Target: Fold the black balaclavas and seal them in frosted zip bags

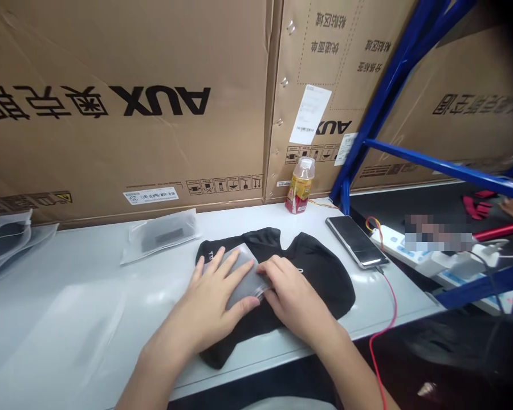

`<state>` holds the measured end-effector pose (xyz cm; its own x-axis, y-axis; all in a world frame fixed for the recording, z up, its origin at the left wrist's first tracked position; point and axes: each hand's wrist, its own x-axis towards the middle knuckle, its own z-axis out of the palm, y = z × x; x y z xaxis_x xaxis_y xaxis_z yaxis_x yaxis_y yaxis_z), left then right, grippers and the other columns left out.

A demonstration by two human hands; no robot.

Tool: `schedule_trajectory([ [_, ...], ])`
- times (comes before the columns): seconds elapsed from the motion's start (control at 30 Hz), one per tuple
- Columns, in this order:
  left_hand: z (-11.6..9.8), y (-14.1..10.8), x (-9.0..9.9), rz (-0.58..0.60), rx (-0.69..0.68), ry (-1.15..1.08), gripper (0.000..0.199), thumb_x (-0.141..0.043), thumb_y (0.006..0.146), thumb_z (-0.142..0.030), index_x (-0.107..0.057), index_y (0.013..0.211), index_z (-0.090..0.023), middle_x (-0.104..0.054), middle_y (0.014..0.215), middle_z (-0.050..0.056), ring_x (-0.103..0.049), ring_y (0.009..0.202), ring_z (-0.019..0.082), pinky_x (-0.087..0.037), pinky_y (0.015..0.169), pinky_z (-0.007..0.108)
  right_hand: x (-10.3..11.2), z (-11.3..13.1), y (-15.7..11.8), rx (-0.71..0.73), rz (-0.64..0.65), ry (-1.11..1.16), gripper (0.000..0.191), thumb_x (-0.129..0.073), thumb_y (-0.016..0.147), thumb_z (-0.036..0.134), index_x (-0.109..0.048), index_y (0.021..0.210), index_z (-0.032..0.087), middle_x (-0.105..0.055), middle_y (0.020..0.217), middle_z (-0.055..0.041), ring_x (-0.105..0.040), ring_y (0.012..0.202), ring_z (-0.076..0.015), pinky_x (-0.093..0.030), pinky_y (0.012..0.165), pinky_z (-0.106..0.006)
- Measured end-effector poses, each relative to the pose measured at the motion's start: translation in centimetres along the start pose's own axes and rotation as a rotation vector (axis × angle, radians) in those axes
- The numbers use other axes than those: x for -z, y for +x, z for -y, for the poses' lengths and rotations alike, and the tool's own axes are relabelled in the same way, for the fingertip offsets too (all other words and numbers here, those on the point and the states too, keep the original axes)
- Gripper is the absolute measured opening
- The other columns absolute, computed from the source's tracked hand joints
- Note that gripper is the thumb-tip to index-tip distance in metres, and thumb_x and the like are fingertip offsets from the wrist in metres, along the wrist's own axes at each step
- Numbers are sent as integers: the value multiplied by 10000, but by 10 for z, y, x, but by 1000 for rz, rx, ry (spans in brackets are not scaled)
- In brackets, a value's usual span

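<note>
A small frosted plastic zip bag (244,283) lies on dark fabric pieces (327,267) with bits of white lettering. My left hand (207,304) rests flat on the bag, fingers spread and pressing its left part. At the bag's right edge, by the zip closure, the fingers of my right hand (293,296) are bent and pinched together on it. What the bag contains is hard to make out. Beneath both hands, the black fabric spreads over the white tabletop (162,304).
Frosted bags with dark contents (165,233) lie behind and at far left; a flat clear bag (89,341) lies front left. A drink bottle (300,187), a phone (357,240) with red cable, and a power strip (404,245) stand right. Cardboard boxes (222,51) and a blue frame (378,102) bound the table.
</note>
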<state>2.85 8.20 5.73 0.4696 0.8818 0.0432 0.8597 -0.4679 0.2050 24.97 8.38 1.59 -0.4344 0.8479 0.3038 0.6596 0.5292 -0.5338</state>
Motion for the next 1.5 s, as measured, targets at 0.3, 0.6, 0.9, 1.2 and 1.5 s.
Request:
schedule_trajectory([
  [0.3,-14,-18,1,-195,229,247,511,-359,1067,-499,-694,1408,-319,-565,1577,130,-601,1285,495,-575,831,660,1,-1,-12,-148,96,-59,590,-333,1131,432,-352,1656,164,-246,1750,-99,-117,1637,-355,-224,1298,-646],
  [0.6,13,-13,-28,-138,-41,95,570,-411,1088,-458,-404,1634,-294,-423,1686,66,-382,1562,357,-419,1195,603,-9,29,-17,-30,222,-51,636,-406,1103,353,-231,1695,199,-214,1745,-38,-192,1627,-333,-230,1312,-614],
  [0.9,-9,-13,-8,-110,178,115,485,-397,1074,-484,-630,1461,-307,-631,1503,109,-562,1347,430,-512,940,605,-5,10,-11,-209,-149,-9,310,-504,1070,327,-727,1239,193,-697,1341,-142,-628,1261,-319,-505,1081,-512],
  [1.2,17,65,25,175,-48,-111,306,-526,1028,-477,-798,1064,-343,-800,1126,11,-665,1120,292,-441,1002,456,14,34,-19,-101,118,219,460,-806,918,408,-640,1326,275,-685,1303,-56,-599,1192,-290,-463,1106,-475],
  [1.5,40,77,3,190,49,-355,317,-600,1042,-465,-699,1079,-166,-729,994,36,-698,851,172,-587,799,361,-8,45,-13,-50,105,151,594,-811,897,266,-538,1424,274,-621,1430,-81,-504,1335,-323,-457,1108,-504],
])
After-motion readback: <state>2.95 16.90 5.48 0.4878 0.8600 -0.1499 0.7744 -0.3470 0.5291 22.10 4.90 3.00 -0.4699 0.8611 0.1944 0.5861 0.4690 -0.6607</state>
